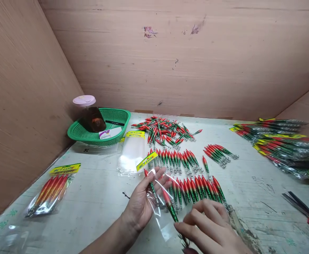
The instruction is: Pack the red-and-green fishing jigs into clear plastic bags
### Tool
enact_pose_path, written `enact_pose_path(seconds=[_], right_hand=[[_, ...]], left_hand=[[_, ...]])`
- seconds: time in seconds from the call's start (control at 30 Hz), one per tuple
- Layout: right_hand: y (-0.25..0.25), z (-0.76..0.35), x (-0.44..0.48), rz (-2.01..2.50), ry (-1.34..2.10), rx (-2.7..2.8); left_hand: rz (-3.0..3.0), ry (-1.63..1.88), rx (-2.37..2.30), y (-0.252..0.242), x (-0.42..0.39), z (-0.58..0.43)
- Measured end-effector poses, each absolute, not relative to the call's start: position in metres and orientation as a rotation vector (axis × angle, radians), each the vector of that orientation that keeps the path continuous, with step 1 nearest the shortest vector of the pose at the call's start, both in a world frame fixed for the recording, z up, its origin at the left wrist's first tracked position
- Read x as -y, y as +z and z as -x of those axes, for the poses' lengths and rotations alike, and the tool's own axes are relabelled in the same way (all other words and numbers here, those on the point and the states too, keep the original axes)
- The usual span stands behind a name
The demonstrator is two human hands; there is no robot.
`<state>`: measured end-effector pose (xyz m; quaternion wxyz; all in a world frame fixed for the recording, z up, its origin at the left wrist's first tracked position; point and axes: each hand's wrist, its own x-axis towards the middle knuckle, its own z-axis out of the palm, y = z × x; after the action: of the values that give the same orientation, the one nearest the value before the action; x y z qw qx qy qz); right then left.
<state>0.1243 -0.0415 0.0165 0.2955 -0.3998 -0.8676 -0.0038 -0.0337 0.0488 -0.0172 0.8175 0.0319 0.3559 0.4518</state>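
My left hand [141,201] grips a clear plastic bag [165,227] with a yellow header reading BCT LURE [146,161]. One red-and-green fishing lure [150,181] is at the bag's left side, under my thumb. My right hand [209,225] pinches another fishing lure [171,208] near its hooked end, its red tip pointing up and away, over the bag. Whether that lure is inside the plastic is hard to tell. Just beyond my hands lie two rows of lures [199,187], [182,160], partly hidden by my fingers.
A loose heap of lures [162,130] lies at the back. Empty bags [131,151] sit beside a green basket [98,141] holding a lidded jar [92,118]. Filled packs [289,151] are stacked right, near scissors [302,208]. An orange-lure pack [52,190] lies left. Wooden walls enclose the table.
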Motion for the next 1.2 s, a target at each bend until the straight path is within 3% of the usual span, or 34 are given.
enact_pose_path(seconds=[0.17,0.4,0.7,0.87,1.1,1.2], right_hand=[[0.011,-0.121,0.03,1.192,-0.235,2.325],[0.004,-0.111,0.034,1.352,-0.281,2.175],[0.004,-0.108,0.025,1.229,-0.252,2.271],[0.006,-0.163,0.032,1.349,-0.302,1.991],[-0.028,-0.267,0.061,1.901,0.574,2.002],[-0.045,-0.265,0.068,1.965,0.632,1.895]], left_hand=[[-0.072,0.932,-0.756,-0.015,-0.048,0.034],[-0.087,0.922,-0.72,-0.011,-0.048,0.037],[-0.164,0.914,-0.694,-0.013,-0.043,0.034],[-0.071,0.953,-0.742,-0.01,-0.05,0.037],[-0.034,0.98,-0.737,-0.006,-0.053,0.038],[-0.071,0.979,-0.738,-0.008,-0.052,0.037]])
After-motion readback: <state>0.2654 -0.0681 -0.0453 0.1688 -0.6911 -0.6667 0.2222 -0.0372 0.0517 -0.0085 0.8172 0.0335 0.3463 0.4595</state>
